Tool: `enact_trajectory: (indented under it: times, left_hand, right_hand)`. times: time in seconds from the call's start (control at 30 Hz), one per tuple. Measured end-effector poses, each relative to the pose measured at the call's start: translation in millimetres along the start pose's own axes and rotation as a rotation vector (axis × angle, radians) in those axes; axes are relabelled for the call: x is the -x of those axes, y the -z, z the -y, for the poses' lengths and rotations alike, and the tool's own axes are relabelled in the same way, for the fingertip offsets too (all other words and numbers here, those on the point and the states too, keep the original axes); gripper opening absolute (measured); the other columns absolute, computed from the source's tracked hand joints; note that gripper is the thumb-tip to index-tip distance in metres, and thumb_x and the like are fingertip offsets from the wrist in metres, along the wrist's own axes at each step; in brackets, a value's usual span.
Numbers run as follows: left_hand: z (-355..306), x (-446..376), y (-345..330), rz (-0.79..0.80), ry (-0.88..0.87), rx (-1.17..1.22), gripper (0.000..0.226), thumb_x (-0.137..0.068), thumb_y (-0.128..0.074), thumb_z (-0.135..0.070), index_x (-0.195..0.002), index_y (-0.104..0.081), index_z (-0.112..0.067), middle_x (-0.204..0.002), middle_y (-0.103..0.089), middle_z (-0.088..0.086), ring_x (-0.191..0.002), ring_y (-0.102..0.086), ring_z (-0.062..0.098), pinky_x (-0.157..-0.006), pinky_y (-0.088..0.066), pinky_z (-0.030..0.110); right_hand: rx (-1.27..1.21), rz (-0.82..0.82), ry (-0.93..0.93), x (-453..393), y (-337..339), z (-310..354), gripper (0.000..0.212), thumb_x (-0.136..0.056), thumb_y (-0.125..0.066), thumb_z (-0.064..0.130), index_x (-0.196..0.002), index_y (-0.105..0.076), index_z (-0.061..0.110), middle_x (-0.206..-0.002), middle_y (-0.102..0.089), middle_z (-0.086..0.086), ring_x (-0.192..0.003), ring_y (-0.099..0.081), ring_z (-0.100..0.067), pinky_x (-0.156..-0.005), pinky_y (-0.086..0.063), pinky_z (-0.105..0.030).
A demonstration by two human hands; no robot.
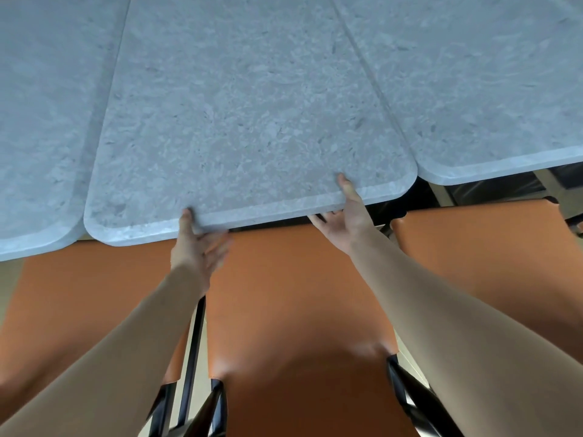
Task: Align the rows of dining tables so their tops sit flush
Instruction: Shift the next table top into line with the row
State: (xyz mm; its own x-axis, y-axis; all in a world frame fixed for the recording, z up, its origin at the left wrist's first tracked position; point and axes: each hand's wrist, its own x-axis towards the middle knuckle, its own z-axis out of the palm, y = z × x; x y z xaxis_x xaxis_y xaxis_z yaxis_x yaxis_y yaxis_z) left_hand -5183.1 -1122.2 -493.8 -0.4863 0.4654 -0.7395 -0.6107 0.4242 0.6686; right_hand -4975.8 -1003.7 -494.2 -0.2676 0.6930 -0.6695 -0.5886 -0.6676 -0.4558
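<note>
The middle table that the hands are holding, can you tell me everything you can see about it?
The middle table has a pale grey, stone-looking top with speckled swirls, rounded corners and a bevelled rim. It lies flat between two matching tables, divided from them by thin seams. Its near edge juts out past theirs. The left hand and right hand grip that edge, thumbs on top, fingers underneath. Orange chair seats sit below.

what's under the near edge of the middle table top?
Fingers of both hands, left hand and right hand, reach under the middle table top, thumbs on top. An orange chair seat tucks beneath. Fingertips and table frame are hidden.
</note>
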Motion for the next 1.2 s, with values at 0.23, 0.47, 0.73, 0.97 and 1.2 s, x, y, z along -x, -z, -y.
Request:
enact_trajectory:
  times: [0.23,0.47,0.73,0.97,1.2]
  left_hand:
    - [-10.0,52.8,-72.2,0.623,-0.156,-1.076,0.038,-0.105,-0.044,-0.039,-0.108,-0.072,-0.014,-0.084,-0.079,0.008,-0.081,-0.077,0.018,-0.087,-0.059,0.034]
    - [-21.8,6.7,-132.6,0.608,-1.267,-1.470,0.046,-0.092,-0.064,-0.041,-0.136,-0.054,-0.032,-0.144,-0.048,-0.012,-0.134,-0.042,0.010,-0.112,-0.038,0.036]
    - [-40.7,-29.9,-120.6,0.505,-1.167,-1.817,0.103,-0.075,-0.050,-0.083,-0.157,0.002,-0.048,-0.165,0.022,-0.017,-0.149,0.030,0.010,-0.122,0.019,0.047]
    - [-37.0,-39.2,-117.6,0.395,-1.199,-1.951,0.104,-0.069,-0.030,-0.091,-0.152,0.018,-0.051,-0.163,0.027,-0.017,-0.148,0.033,0.013,-0.122,0.010,0.058]
    - [-37.6,-39.9,-116.8,0.406,-1.207,-1.937,0.104,-0.069,-0.032,-0.089,-0.153,0.014,-0.050,-0.164,0.025,-0.017,-0.149,0.031,0.012,-0.123,0.007,0.057]
  right_hand:
    - [0.123,-0.176,0.136,-3.1,6.7,-4.3,0.048,-0.094,-0.055,0.060,-0.125,-0.063,0.024,-0.117,-0.074,-0.002,-0.104,-0.073,-0.018,-0.095,-0.057,-0.037]
    - [0.068,-0.772,0.619,-26.5,45.7,32.5,0.064,-0.098,-0.040,0.042,-0.158,-0.026,0.026,-0.157,-0.033,0.005,-0.143,-0.037,-0.020,-0.115,-0.037,-0.044]
    - [0.170,-0.796,0.868,-56.9,51.2,75.0,0.060,-0.106,-0.030,0.023,-0.162,-0.010,0.016,-0.171,-0.003,0.002,-0.157,-0.002,-0.010,-0.128,-0.003,-0.032]
    - [0.118,-0.767,0.917,-74.4,36.6,76.3,0.070,-0.099,-0.030,0.029,-0.162,-0.004,0.013,-0.171,-0.002,0.002,-0.156,-0.002,-0.009,-0.128,-0.003,-0.033]
    - [0.106,-0.765,0.915,-74.4,35.9,77.0,0.069,-0.101,-0.030,0.026,-0.163,-0.003,0.014,-0.171,-0.002,0.002,-0.156,-0.003,-0.009,-0.128,-0.003,-0.032]
